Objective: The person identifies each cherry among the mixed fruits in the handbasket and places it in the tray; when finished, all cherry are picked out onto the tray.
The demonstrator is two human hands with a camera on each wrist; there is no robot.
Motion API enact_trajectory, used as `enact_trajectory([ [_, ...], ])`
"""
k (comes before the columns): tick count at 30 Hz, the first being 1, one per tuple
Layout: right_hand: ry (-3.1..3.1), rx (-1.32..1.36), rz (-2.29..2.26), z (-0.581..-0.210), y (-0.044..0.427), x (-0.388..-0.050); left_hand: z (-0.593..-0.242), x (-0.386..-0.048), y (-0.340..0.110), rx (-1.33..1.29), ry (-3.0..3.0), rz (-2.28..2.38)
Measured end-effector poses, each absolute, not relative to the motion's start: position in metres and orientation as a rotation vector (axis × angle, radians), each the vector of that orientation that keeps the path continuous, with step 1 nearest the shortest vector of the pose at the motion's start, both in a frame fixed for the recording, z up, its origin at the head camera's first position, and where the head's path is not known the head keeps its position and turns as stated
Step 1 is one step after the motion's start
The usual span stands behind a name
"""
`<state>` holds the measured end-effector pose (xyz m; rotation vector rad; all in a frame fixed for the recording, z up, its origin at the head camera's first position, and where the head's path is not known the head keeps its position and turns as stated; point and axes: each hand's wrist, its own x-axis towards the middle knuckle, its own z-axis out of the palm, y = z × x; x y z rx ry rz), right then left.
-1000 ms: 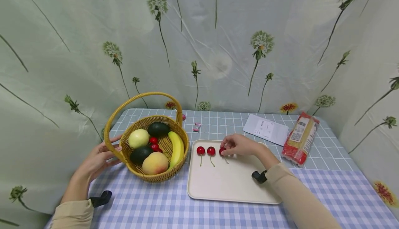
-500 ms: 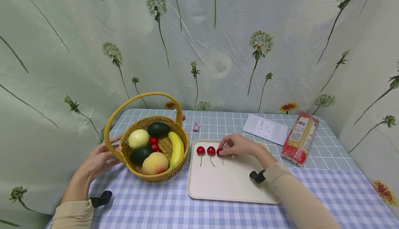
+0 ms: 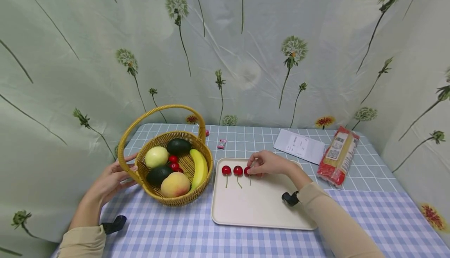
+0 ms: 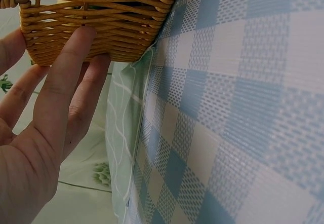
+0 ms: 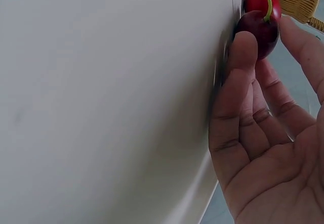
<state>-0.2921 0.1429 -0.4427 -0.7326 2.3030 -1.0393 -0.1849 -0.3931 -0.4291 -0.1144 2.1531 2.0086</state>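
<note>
My right hand (image 3: 270, 163) pinches a dark red cherry (image 5: 259, 31) between thumb and fingertips, low over the cream tray (image 3: 260, 208). Its thin stem hangs toward the front in the head view. Left of it on the tray, a middle cherry (image 3: 238, 170) and a far-left cherry (image 3: 226, 170) lie in line with it, stems pointing forward. At the left, my left hand (image 3: 113, 179) has its fingers extended against the side of a yellow wicker basket (image 4: 116, 24), below the handle's end. The thumb is partly cut off in the left wrist view.
Inside the basket are a banana (image 3: 199, 169), a peach (image 3: 175, 184), a pale green fruit (image 3: 156, 157), two dark green fruits and small red fruits. Behind the tray lie a small wrapped candy (image 3: 222, 144), a white envelope (image 3: 300, 146) and a red-ended pasta packet (image 3: 339, 155).
My right hand has shifted slightly left with its cherry, closer to the other two. The cherry's stem has turned from slanting to nearly straight forward. My left hand stays at the basket.
</note>
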Motion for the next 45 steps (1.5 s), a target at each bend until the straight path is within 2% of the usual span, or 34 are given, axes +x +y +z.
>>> enact_trajectory([
  [12,2.350,-0.764,-0.998,-0.441,0.147,-0.299,-0.431,-0.184,-0.392,-0.118,2.165,2.002],
  [20,2.508,-0.862,-0.991,-0.415,0.139,-0.310,-0.432,-0.185,-0.393,-0.104,2.181,1.972],
  [32,2.367,-1.063,-0.856,-0.372,0.063,-0.316,-0.427,-0.185,-0.393,-0.104,2.185,1.982],
  [45,2.295,-1.307,-0.545,-0.343,-0.028,-0.300,-0.428,-0.185,-0.394,-0.091,2.207,1.948],
])
